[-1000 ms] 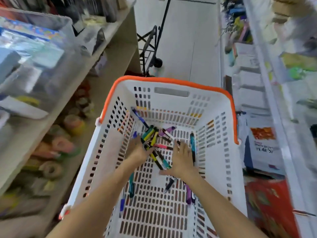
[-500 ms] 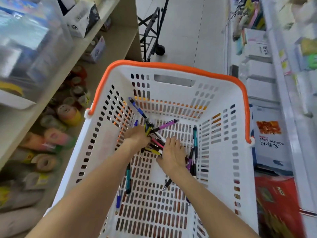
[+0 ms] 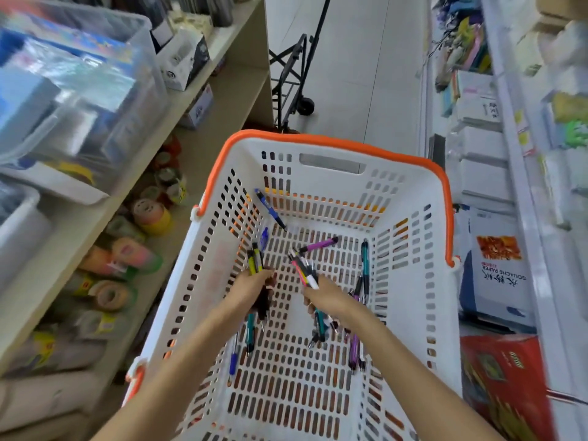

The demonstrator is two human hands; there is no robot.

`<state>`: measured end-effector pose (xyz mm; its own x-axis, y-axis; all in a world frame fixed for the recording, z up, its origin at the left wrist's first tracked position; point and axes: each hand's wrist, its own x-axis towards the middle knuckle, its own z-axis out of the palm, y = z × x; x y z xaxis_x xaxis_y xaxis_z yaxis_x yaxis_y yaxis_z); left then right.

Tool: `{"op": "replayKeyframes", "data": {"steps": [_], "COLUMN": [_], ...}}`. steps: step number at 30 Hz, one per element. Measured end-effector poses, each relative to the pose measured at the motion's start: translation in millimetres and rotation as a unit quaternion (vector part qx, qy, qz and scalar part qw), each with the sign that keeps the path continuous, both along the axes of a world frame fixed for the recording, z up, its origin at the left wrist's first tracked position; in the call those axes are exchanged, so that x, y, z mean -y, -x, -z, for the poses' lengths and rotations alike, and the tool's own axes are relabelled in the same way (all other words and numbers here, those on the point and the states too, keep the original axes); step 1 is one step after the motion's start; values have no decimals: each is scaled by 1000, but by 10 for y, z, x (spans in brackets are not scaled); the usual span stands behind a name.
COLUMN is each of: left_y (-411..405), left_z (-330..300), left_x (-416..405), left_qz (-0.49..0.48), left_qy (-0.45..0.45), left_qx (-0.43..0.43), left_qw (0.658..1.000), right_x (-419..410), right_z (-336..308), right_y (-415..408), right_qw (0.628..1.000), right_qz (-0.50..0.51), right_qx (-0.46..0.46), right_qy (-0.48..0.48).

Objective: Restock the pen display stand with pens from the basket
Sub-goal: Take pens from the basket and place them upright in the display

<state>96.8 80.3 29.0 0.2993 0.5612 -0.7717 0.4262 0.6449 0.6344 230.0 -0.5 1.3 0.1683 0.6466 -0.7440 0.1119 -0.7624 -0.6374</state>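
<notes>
The basket (image 3: pixel 413 281) sits in a narrow aisle, with a wooden shelf (image 3: pixel 203 100) close along its left side and white shelving (image 3: pixel 521 192) just beside its right; open floor (image 3: pixel 356 65) runs ahead past its far rim, where a black trolley (image 3: pixel 291 81) stands near the shelf end. The basket is white and slotted with an orange rim, its walls rising well above both hands, so room inside is bounded on all four sides. On the left shelf a clear bin (image 3: pixel 95 78) holds packaged goods, blurred, and tape rolls (image 3: pixel 152 213) line the level below. Inside the basket loose pens lie scattered: a blue pen (image 3: pixel 270 209) leaning in the far left corner, a purple pen (image 3: pixel 319 244) near the far wall, a teal pen (image 3: pixel 364 265) along the right wall, and more on the floor between and under the wrists. The left hand (image 3: pixel 251 289) is closed around a bundle of pens (image 3: pixel 254 261) with yellow and dark barrels sticking up past the fingers. The right hand (image 3: pixel 327 297), a little apart from it, grips its own bunch (image 3: pixel 304 270), pink, yellow and white; the exact count in either fist is probably several but is hard to tell. Both hands hang low, just above the basket floor.
</notes>
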Motion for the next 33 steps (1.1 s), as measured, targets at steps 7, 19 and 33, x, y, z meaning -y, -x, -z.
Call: {"op": "replayKeyframes", "data": {"steps": [7,19,33], "left_y": [314,344,288], "left_z": [-345,-425,-283], "left_x": [128,190,316], "left_qz": [-122,-76,-29], "left_qy": [154,171,93], "left_qx": [214,313,187], "left_qw": [957,931,977], "right_x": [343,416,399], "right_z": [-668,-740,-718], "right_y": [19,89,286], "right_qw": [919,950,984], "right_qz": [220,163,50], "right_qx": [-321,-245,-141], "right_qy": [-71,-107,-99]}}
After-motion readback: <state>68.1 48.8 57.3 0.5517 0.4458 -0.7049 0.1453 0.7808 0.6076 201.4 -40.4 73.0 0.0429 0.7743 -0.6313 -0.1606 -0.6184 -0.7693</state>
